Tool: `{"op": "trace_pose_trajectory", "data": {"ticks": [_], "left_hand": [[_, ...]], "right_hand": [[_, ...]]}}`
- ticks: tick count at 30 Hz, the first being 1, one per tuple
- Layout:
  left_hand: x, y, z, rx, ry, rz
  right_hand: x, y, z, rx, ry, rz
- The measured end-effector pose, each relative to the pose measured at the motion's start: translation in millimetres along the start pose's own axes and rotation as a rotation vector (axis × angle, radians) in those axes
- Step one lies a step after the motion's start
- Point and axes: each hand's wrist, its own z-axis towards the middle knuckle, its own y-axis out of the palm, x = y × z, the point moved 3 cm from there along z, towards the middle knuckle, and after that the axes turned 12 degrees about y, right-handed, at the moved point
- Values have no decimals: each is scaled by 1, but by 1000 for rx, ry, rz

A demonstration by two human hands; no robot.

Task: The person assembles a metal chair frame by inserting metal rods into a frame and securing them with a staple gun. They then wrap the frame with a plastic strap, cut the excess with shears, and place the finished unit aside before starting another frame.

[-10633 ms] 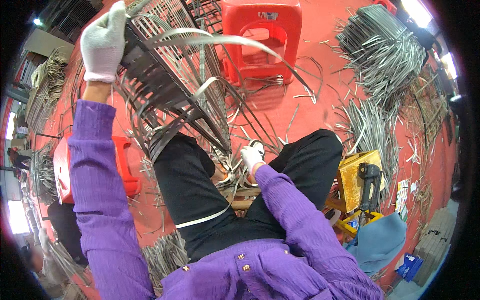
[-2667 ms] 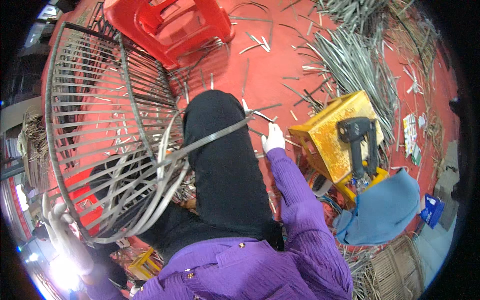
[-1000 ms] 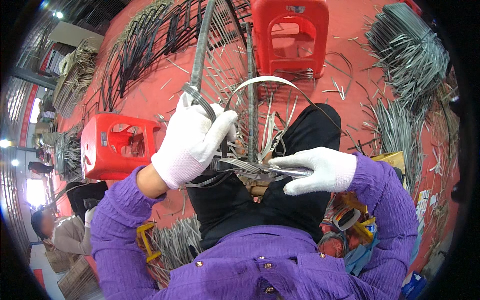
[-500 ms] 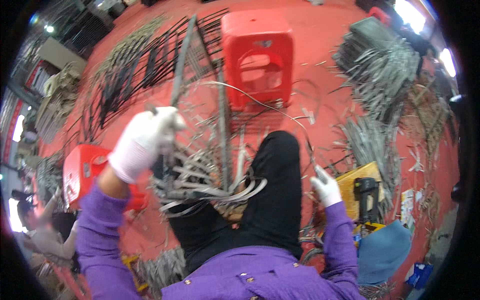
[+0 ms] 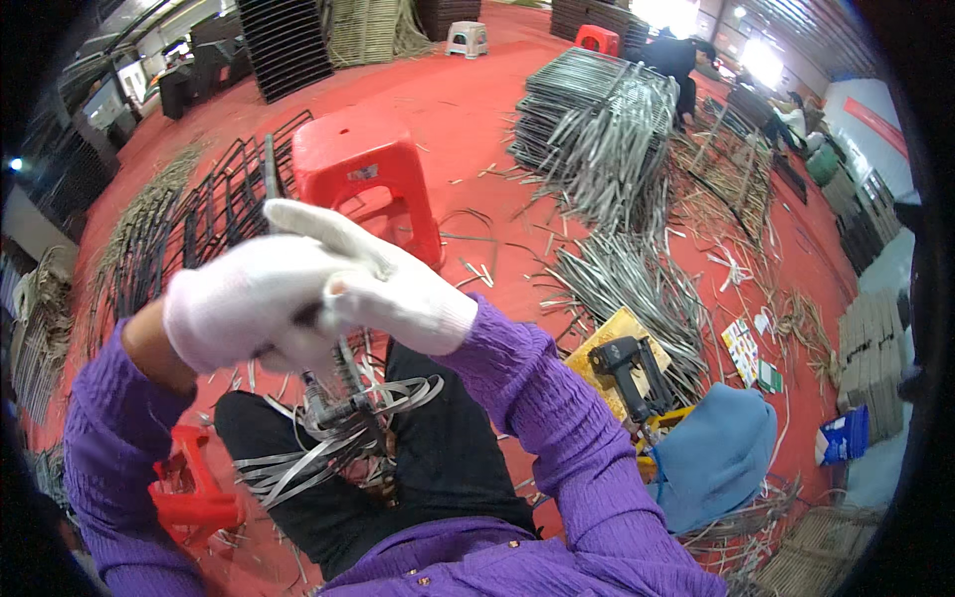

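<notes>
Both my hands wear white gloves and meet over my lap. My left hand [image 5: 249,294] is closed, and a small dark thing shows below its fingers, too blurred to name. Across it lies my right hand [image 5: 403,289], with fingers stretched out toward the upper left. Below them, between my knees, stands a grey frame [image 5: 343,408] wound with loops of flat grey strips [image 5: 288,473]. The gloves hide the top of this frame.
A red stool [image 5: 358,149] stands ahead; another red plastic piece [image 5: 194,488] is at left. On my right are a nail gun [image 5: 632,373] on a yellow board [image 5: 587,373], a blue cloth [image 5: 716,458] and piles of grey strips [image 5: 637,298]. People [image 5: 681,65] are farther back.
My right hand has come up from the right to meet my left hand. The long thin strip running to my right hand is no longer visible. The view has turned to the right.
</notes>
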Motion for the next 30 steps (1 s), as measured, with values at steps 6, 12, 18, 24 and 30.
{"op": "trace_pose_trajectory", "data": {"ticks": [6, 12, 18, 24, 30], "left_hand": [[20, -47, -42, 249, -196, 66], [3, -61, -82, 511, -261, -757], [0, -65, -91, 593, -225, -878], [5, -100, -123, 529, 197, -1082], [12, -185, -169, 581, 758, -1315]], "right_hand": [[32, -5, 58, -187, 71, 18], [62, 13, 87, -196, 264, -36], [66, 15, 91, -174, 325, -107], [98, 24, 84, -213, 464, -228], [49, 4, 77, 71, 338, -78]]}}
